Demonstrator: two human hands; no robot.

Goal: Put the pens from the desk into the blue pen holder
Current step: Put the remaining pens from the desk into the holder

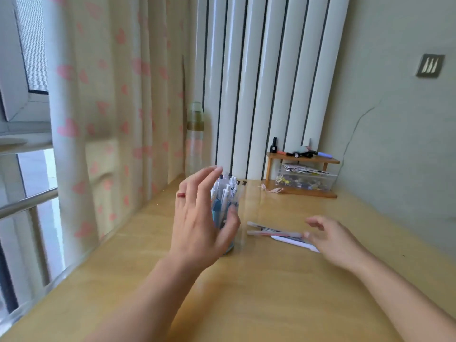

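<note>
Translucent blue cylindrical pen holder (228, 218), frame centre, upright, packed with white pens. Three slim loose pens (278, 234) lie flat right of it.

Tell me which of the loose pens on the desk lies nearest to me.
The white pen, at the near edge of the group by the right hand. The pen with the reddish core and the thin dark one lie farther back.

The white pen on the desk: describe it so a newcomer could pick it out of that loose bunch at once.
On the wooden desk, right of the blue pen holder, a few loose pens lie under the right hand. The white pen is the nearest; unlike the translucent pens behind it, its barrel is opaque white.
</note>
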